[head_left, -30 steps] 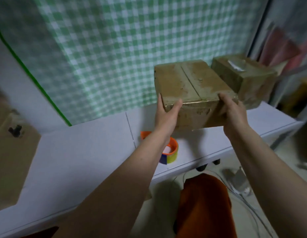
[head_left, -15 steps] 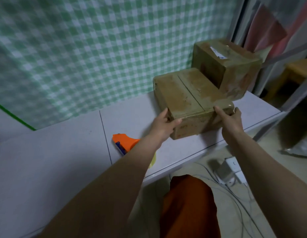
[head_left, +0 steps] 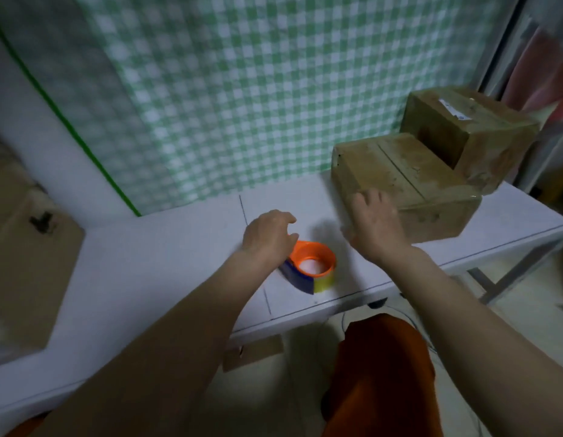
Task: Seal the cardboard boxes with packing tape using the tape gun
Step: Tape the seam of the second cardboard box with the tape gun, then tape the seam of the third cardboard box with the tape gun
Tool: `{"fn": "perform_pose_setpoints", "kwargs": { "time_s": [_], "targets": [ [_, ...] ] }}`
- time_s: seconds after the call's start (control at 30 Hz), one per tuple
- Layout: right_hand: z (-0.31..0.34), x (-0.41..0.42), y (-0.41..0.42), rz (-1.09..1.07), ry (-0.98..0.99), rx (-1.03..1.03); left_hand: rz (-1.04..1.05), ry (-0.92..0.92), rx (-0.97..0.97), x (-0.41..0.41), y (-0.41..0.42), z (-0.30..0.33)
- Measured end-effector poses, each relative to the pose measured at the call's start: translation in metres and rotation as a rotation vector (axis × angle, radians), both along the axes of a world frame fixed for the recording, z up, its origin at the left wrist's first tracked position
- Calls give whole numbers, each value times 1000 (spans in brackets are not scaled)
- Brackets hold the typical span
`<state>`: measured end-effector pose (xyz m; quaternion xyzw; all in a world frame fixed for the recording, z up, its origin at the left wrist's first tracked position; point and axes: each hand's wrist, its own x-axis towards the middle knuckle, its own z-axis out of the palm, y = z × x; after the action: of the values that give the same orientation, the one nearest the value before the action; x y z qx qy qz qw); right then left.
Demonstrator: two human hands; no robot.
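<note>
A flat cardboard box rests on the white table at the right, its top flaps closed with a seam down the middle. Behind it stands a taller taped box with a white label. An orange, blue and yellow tape gun lies near the table's front edge. My left hand hovers just left of the tape gun, fingers curled and apart, holding nothing. My right hand is open in the air between the tape gun and the flat box, touching neither.
A green checked cloth hangs behind the table. A brown cardboard piece lies at the left end. Below the table edge are an orange stool, cables and a cardboard scrap. A metal frame leg stands at the right.
Both hands set the flat box down on the table beside the taller box and let go. They have drawn back toward the tape gun, and the camera view has swung left.
</note>
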<state>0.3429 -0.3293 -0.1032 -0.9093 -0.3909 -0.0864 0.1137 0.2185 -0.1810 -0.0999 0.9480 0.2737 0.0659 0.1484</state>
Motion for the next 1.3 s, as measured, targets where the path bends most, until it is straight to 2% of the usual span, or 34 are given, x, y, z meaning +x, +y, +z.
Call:
{"fn": "perform_pose_setpoints", "kwargs": {
  "time_s": [0.2,0.43,0.53,0.7,0.83,0.97,1.07,1.13,1.2,1.3],
  "targets": [
    [34,-80,71,238,47,-69,208,25,121,-113,46,34],
    [92,-191,148,508,-8,-17,446,-141,204,-237,86,86],
    [121,-236,175,609,-39,46,514,-328,241,-280,99,113],
    [164,-304,212,756,-30,157,589,-692,475,-347,121,156],
    [188,-354,237,854,44,231,709,-846,515,-393,143,170],
    [198,-397,260,916,165,291,850,-893,495,-430,168,177],
    [203,-421,278,919,206,330,930,-1039,430,-450,188,186],
    [205,-432,287,908,232,368,961,-1084,352,-462,204,191],
    [207,-443,298,891,244,409,987,-1045,249,-472,226,194],
    [211,-454,313,853,282,480,1026,-1035,4,-482,260,201]
  ]
}}
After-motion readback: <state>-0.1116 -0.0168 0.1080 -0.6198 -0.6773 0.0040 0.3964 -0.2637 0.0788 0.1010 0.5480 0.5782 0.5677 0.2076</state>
